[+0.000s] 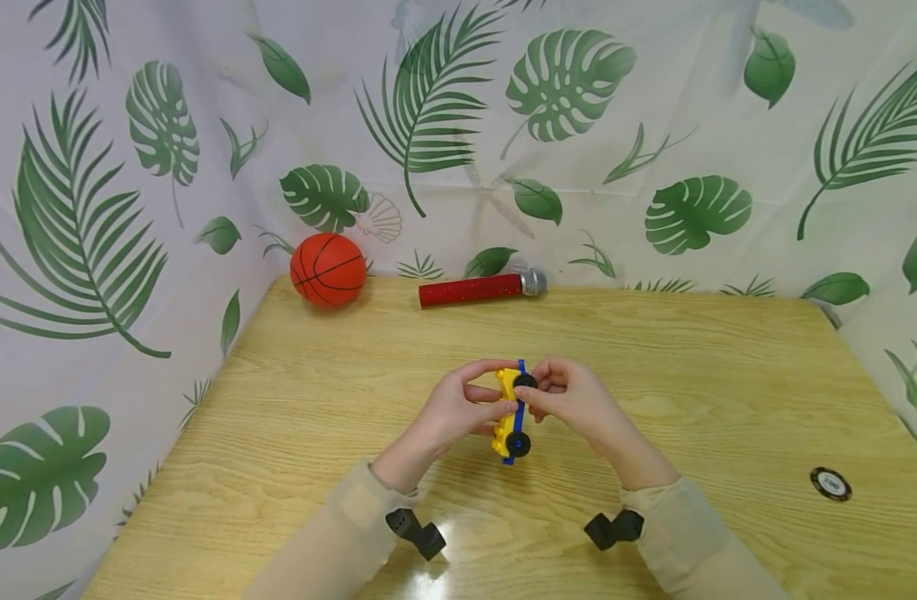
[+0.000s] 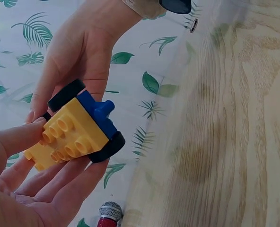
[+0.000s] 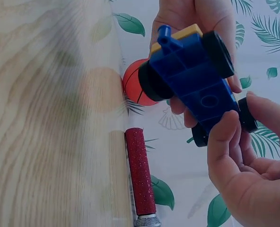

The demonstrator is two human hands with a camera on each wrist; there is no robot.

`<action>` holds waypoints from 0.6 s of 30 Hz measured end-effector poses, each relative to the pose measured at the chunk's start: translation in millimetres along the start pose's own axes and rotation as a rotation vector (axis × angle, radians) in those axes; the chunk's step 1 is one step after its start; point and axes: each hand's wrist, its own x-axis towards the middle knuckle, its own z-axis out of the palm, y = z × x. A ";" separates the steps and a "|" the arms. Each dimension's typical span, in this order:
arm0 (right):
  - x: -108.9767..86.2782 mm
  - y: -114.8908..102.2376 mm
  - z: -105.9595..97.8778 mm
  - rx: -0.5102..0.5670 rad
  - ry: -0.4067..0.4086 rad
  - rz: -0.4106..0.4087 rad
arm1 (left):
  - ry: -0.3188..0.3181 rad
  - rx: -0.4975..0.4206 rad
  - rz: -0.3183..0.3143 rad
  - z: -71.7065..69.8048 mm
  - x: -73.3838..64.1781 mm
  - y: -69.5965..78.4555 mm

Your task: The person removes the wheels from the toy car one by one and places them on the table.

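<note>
A toy car with a yellow studded top and blue base [image 1: 506,427] is held above the table, turned on its side. My left hand [image 1: 449,412] grips it by the yellow body [image 2: 83,130], thumb on one side and fingers on the other. From the right, my right hand [image 1: 582,402] pinches around a black wheel [image 3: 246,115] at the car's far end. The car's blue underside [image 3: 189,71] faces the right wrist camera, showing a small blue hitch [image 3: 166,38] at the other end. Other black wheels [image 1: 518,443] are on the car.
A red toy basketball [image 1: 328,269] sits at the table's back left corner. Beside the back cloth lies a red glittery microphone [image 1: 473,289]. Toward the right edge of the wooden table [image 1: 278,500] is a black-rimmed poker chip [image 1: 830,483]. Leaf-printed cloth hangs behind and at the sides.
</note>
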 end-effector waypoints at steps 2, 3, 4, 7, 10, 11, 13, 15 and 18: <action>0.2 0.9 0.0 -0.012 0.000 -0.012 | 0.001 -0.004 -0.001 -0.2 -0.1 0.1; 0.4 1.4 0.1 -0.017 -0.001 -0.016 | 0.002 -0.005 -0.003 -0.3 -0.2 0.2; 0.6 1.9 0.2 -0.023 -0.001 -0.021 | 0.002 -0.004 -0.005 -0.5 -0.3 0.2; 0.9 3.1 0.2 -0.043 -0.006 -0.037 | 0.001 -0.001 -0.010 -1.1 -0.3 0.2; 0.6 3.4 -0.2 -0.061 -0.016 -0.055 | 0.000 0.005 -0.012 -1.5 -0.1 0.0; 0.4 3.3 -0.5 -0.063 -0.021 -0.060 | 0.000 0.006 -0.013 -1.5 -0.1 0.0; 0.1 3.0 -0.8 -0.064 -0.028 -0.066 | 0.002 0.010 -0.014 -1.3 -0.2 0.2; 0.0 3.2 -0.9 -0.063 -0.030 -0.070 | 0.007 0.017 -0.016 -0.9 -0.3 0.1; -0.1 4.4 -0.9 -0.063 -0.028 -0.075 | 0.018 0.025 -0.025 -0.2 -0.2 -0.7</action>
